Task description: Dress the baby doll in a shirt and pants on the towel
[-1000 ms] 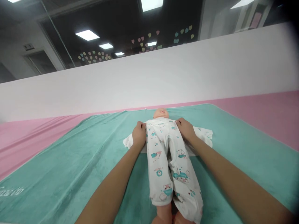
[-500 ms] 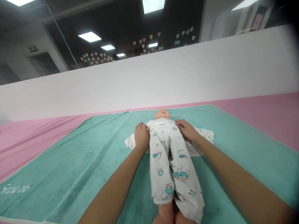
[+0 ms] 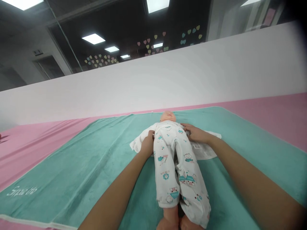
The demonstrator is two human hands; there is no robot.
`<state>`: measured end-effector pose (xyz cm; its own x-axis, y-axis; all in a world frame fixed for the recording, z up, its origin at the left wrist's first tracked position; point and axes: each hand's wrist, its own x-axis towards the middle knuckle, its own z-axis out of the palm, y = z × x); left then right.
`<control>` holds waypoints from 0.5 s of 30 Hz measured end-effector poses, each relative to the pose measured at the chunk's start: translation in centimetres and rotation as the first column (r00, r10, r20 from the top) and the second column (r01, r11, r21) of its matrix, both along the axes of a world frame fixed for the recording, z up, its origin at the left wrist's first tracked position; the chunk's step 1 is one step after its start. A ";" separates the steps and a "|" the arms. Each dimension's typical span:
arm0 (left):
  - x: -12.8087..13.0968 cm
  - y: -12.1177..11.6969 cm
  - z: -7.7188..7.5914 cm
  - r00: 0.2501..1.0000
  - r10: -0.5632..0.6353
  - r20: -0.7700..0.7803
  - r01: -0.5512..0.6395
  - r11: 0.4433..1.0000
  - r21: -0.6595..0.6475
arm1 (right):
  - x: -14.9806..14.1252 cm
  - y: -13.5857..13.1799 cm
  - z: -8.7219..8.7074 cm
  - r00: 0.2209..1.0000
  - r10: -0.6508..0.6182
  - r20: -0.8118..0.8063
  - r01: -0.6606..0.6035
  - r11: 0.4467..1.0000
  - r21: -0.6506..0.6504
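A baby doll lies on its back in the middle of a teal velvet mat, head to the far side and legs toward the person, dressed in a white sleepsuit printed with teal cartoon animals. A white cloth spreads out from under its chest to left and right. The left hand sits at the left side of the chest, fingers curled in against the white fabric; it may be gripping the cloth, but the view does not settle that. The right hand lies open and nearly flat on the cloth at the right side, fingertips reaching the sleepsuit's edge, with no visible grip. Both hands work level with each other at chest height, which looks like the right place for them: even, light pressure from both sides should keep the doll centred and the fabric smooth. Any slack is best eased out with the flat of the fingers rather than by pulling, since a hard tug on one side could skew the cloth under the body. The mat lies on a pink sheet that runs up to a white panel, with heart stickers on the dark glass beyond.
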<state>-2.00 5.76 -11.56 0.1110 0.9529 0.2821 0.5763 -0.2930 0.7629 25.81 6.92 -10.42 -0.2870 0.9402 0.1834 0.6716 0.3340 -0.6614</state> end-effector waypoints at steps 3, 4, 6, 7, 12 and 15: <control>0.2 -0.2 0.3 0.989 -0.061 0.135 0.066 0.997 -0.037 | -0.1 0.0 -0.2 1.000 -0.019 -0.017 0.019 1.000 0.008; 0.3 -0.3 0.4 0.981 -0.065 0.180 0.075 0.996 -0.048 | -0.2 0.0 -0.3 0.999 -0.023 -0.029 0.023 1.000 0.019; 0.6 -0.2 0.3 0.962 -0.047 0.269 0.068 0.995 -0.070 | -0.5 0.0 -0.3 0.999 -0.020 -0.046 0.022 0.998 0.053; 0.8 -0.1 0.3 0.950 -0.029 0.310 0.057 0.995 -0.080 | -0.7 -0.1 -0.3 0.999 -0.012 -0.050 0.016 0.997 0.076; 0.9 0.4 -0.2 0.898 -0.015 0.440 0.094 0.983 -0.158 | -0.7 -0.1 0.0 0.997 0.039 -0.065 -0.033 0.995 0.091; 0.6 0.3 -0.1 0.891 -0.070 0.448 0.175 0.965 -0.196 | -0.2 0.0 -0.2 0.997 0.027 -0.071 -0.024 0.998 0.052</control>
